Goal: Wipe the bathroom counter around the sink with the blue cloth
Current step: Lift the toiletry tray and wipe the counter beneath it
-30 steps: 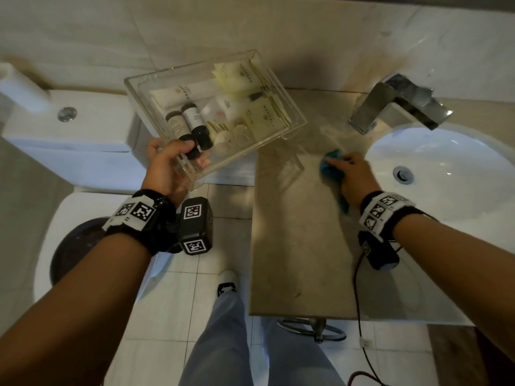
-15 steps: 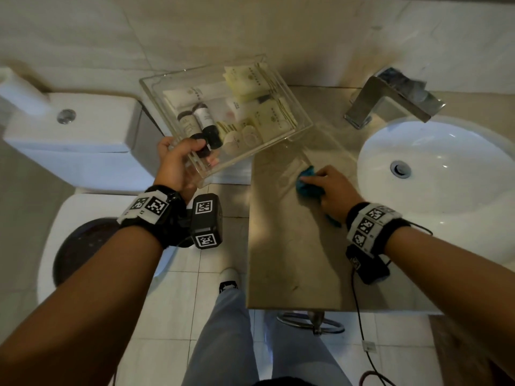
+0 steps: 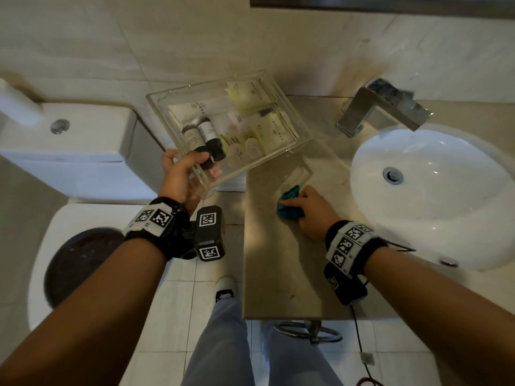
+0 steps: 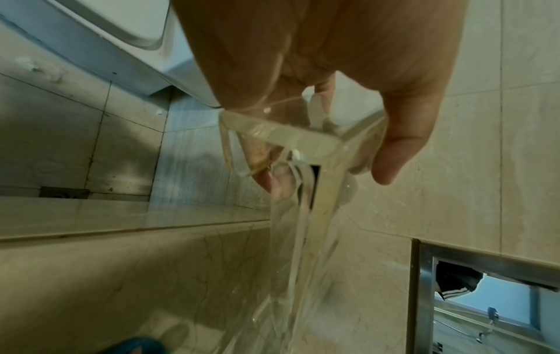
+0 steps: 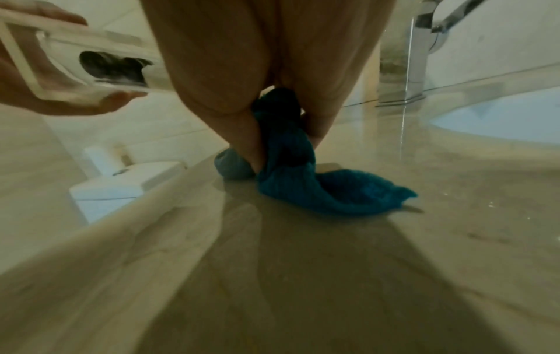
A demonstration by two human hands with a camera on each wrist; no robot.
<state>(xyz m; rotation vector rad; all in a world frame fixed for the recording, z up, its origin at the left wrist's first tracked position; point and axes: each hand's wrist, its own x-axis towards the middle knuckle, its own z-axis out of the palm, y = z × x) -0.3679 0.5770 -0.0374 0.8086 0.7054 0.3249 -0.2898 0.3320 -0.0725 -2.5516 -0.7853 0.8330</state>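
My right hand (image 3: 308,208) grips the bunched blue cloth (image 3: 288,204) and presses it on the beige stone counter (image 3: 278,274), left of the white sink (image 3: 429,190). In the right wrist view the blue cloth (image 5: 306,177) sits between my fingers and trails onto the counter (image 5: 333,275). My left hand (image 3: 185,176) holds a clear acrylic tray (image 3: 295,126) of toiletries by its near corner, lifted above the counter's left end. The left wrist view shows my fingers curled round the clear tray (image 4: 291,143).
A chrome faucet (image 3: 381,110) stands behind the sink. The toilet tank (image 3: 67,146) and its seat (image 3: 55,218) are to the left, past the counter's edge. The tiled wall runs along the back. My legs and a shoe (image 3: 224,291) are on the floor below.
My right hand has dragged the cloth leftward and toward me across the counter, away from the sink rim. The tray stays lifted in my left hand.
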